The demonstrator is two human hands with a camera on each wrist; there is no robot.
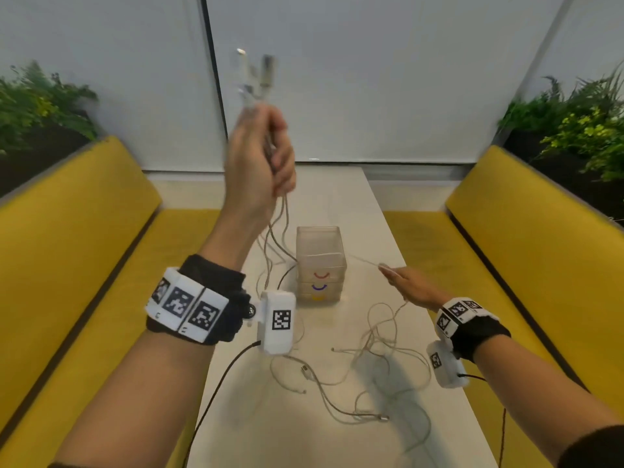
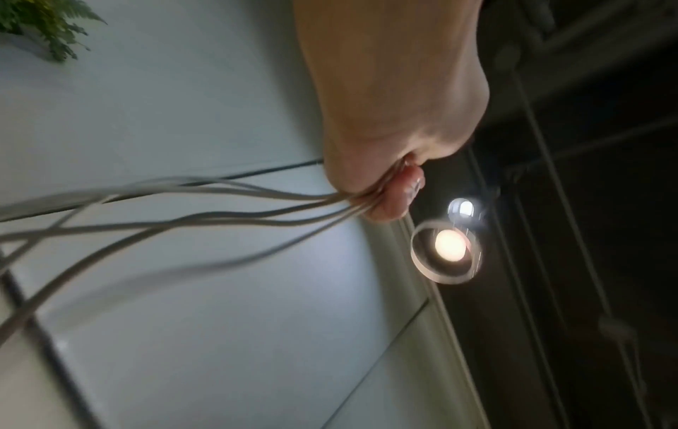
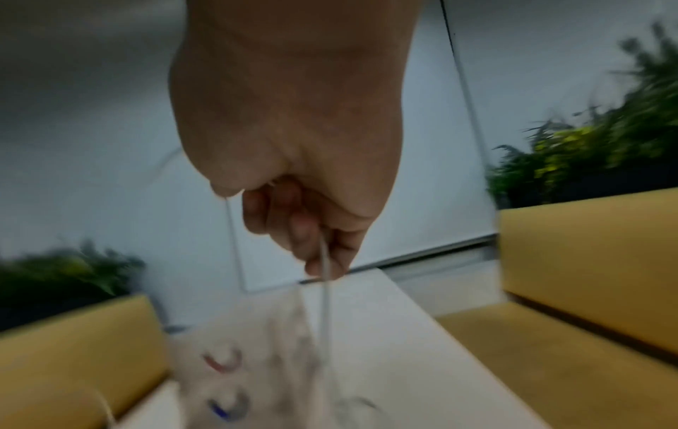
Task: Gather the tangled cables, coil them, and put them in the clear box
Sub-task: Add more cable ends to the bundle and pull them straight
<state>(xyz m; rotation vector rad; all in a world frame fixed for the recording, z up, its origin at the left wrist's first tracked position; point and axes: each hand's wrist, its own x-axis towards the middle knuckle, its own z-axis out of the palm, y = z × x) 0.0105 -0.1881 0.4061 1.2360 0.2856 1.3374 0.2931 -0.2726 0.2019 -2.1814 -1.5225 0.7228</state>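
The left hand [image 1: 260,157] is gripping a bunch of thin grey cables [image 1: 368,352] high above the white tabletop [image 1: 388,231], fingers curled round them. The right hand [image 1: 410,287] is pinching one strand just beside the clear plastic box [image 1: 320,261]. Most cable loops are lying tangled on the tabletop nearer the person.

Bare forearms, black wrist wraps. Left wrist band [image 1: 187,307]: white blocks with black fiducial tags, white camera pod [image 1: 277,321], thin black lead [image 1: 216,393] trailing. Right wrist band [image 1: 459,314]: same kit, pod [image 1: 445,365] tagged too.
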